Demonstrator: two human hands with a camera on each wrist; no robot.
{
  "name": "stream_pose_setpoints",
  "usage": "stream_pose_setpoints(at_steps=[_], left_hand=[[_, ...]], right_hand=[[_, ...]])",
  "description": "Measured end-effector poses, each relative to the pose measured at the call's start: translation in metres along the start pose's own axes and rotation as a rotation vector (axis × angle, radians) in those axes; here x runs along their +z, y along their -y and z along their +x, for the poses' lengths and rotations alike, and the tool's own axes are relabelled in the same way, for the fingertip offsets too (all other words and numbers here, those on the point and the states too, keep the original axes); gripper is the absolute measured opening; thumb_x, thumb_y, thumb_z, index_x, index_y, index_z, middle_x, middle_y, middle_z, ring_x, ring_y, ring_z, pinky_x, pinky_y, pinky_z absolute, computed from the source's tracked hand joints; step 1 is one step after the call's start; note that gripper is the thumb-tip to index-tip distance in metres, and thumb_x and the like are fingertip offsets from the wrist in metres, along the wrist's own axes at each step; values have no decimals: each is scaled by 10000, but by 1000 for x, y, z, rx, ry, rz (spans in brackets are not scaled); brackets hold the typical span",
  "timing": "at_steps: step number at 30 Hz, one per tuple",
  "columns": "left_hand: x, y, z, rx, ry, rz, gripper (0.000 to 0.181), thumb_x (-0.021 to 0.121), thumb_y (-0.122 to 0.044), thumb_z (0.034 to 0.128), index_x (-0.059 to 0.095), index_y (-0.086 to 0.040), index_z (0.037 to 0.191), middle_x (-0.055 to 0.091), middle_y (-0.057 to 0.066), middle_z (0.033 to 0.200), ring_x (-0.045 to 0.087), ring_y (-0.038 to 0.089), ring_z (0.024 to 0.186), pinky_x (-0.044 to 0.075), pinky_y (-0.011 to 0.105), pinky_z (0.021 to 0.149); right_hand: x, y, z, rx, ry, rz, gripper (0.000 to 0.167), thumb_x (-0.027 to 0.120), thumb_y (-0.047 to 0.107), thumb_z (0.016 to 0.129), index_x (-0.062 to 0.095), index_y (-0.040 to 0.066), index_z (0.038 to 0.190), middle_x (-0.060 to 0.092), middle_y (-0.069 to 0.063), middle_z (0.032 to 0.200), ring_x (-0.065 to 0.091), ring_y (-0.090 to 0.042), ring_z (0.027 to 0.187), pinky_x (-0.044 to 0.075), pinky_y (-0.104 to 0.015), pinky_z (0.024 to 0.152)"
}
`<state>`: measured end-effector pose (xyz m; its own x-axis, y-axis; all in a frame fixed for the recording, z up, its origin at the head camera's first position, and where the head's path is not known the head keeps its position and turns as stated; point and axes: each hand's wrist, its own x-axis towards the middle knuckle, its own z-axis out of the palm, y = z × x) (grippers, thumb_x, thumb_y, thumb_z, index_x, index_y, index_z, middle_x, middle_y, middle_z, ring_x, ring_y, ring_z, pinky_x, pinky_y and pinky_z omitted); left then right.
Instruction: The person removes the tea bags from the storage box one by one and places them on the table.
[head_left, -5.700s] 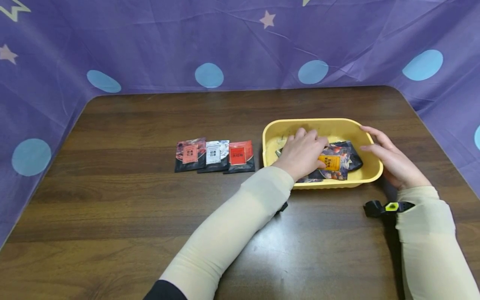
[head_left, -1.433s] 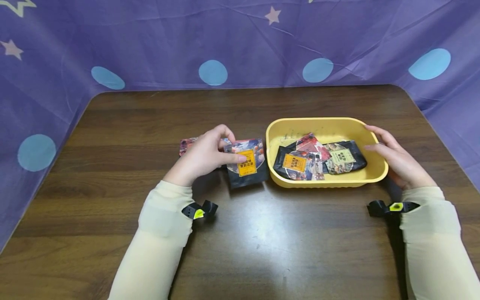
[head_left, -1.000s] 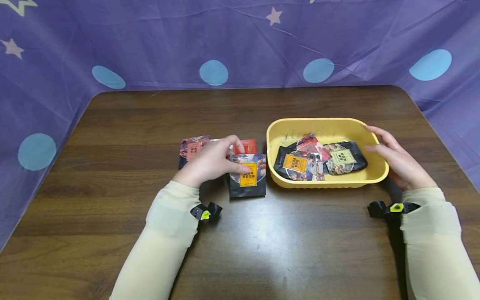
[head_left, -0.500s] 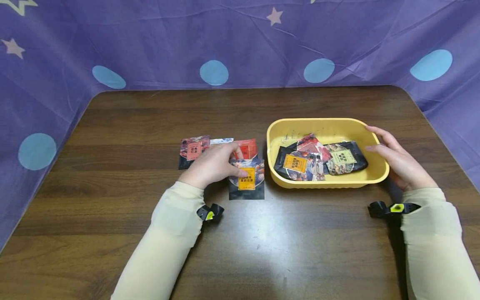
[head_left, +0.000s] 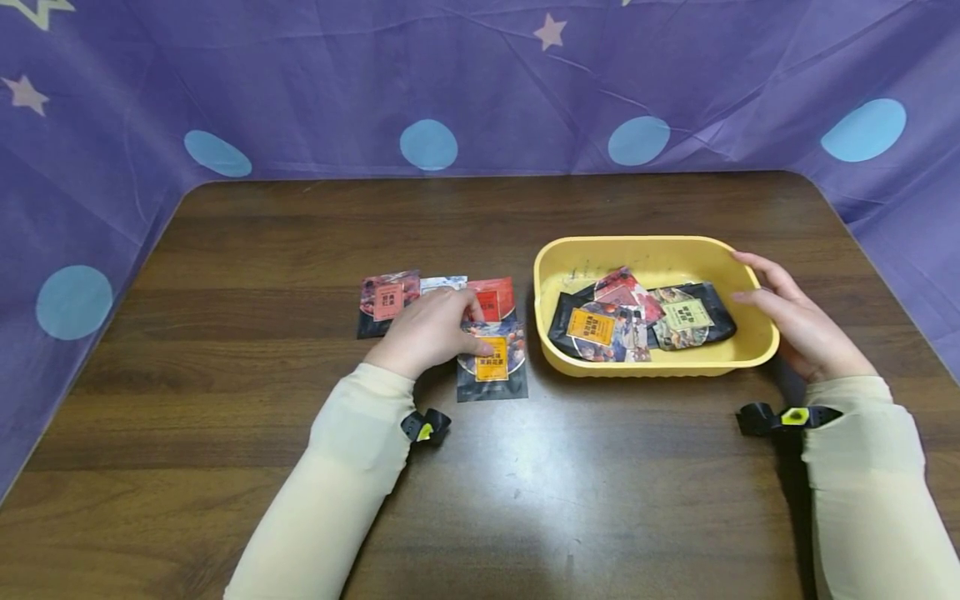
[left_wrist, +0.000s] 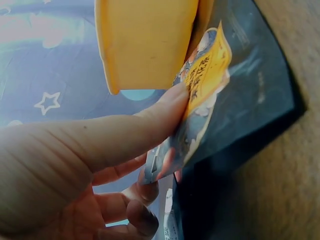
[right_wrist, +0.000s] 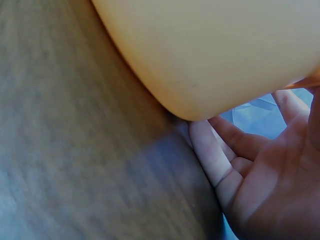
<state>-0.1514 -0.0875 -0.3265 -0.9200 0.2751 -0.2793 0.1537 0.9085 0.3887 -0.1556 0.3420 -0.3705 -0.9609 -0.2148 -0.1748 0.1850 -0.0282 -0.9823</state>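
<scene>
In the head view my left hand pinches a dark tea sachet with an orange label, thumb on its printed face. Seen from the left wrist, the sachet tilts up from the table at the thumb's end. Just behind it lie three more tea sachets: a dark-red one, a white-and-blue one and a red one, partly covered by the hand and held sachet. My right hand grips the right end of a yellow basket, thumb over the rim, fingers outside.
Several tea sachets lie overlapping inside the basket, among them an orange-labelled one, a red one and a green-labelled one. A purple cloth hangs behind the brown wooden table.
My left hand came out of the basket with the orange-labelled sachet, carried it left, then drew it nearer and lowered it before the red sachet. My right hand stays on the basket.
</scene>
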Motion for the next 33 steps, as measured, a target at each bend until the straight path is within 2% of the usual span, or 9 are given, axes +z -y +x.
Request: stream_pose_setpoints(at_steps=[11,33], left_hand=[[5,2,3,-15,-6,16,350,851,-396,765,653,-155,923,641,2,917,550,189,843,440,327,686],[4,0,1,-37,16,28,401,838,-392,783,638,-139,1021,623,20,995,534,199,866,437,334,694]], right_hand=[[0,0,0,6,-1,19,476,445,36,1018,404,329,1391,425,57,1266,638,-48,922,576,-306,636],[1,0,-1,6,-4,17,477,448,41,1017,397,331,1393,438,45,1254,641,-52,915,575,-301,637]])
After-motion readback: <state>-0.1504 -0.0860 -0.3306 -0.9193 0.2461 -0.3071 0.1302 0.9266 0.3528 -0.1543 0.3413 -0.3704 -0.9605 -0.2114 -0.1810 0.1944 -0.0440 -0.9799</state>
